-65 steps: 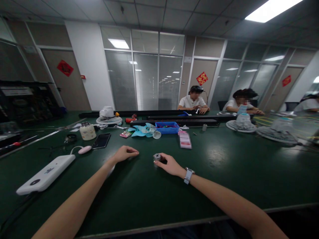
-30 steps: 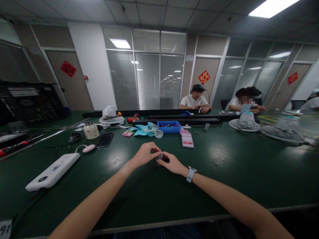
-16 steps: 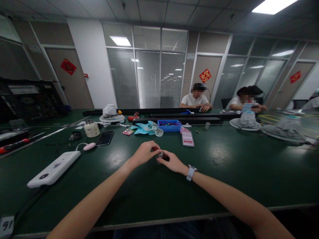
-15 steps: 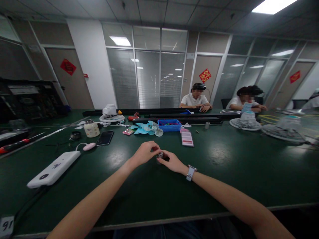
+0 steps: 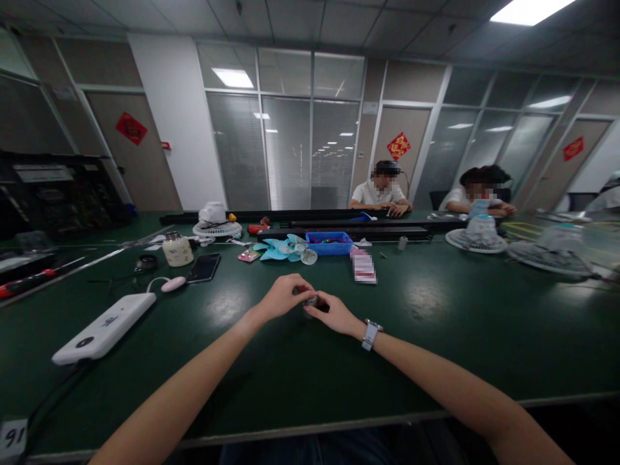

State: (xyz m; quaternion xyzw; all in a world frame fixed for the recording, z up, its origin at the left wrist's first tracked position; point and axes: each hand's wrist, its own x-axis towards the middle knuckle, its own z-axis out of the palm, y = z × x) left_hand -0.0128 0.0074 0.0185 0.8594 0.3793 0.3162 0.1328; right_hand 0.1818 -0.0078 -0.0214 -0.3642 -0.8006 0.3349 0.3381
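Note:
A small grey cylinder point(image 5: 309, 312) stands upright on the green table, mostly covered by fingers, so its exact kind does not show. My left hand point(image 5: 287, 296) reaches it from the left, fingers curled over and pinching near its top. From the right, my right hand point(image 5: 338, 315) closes thumb and fingers around its side. A watch point(image 5: 371, 334) is on my right wrist. Beyond my hands lie light blue fan blades point(image 5: 283, 248) and a blue tray point(image 5: 329, 244) with small parts in it.
A white power bank-like box point(image 5: 104, 328), a phone point(image 5: 204, 268) and a cream jar point(image 5: 177, 250) are at left. Fan heads point(image 5: 477, 236) stand at right, another point(image 5: 217, 223) at back left. Long black bars point(image 5: 358, 230) run along the back. Two people sit across the table.
Both hands keep their hold on the small grey cylinder with barely any motion. The view has shifted very slightly.

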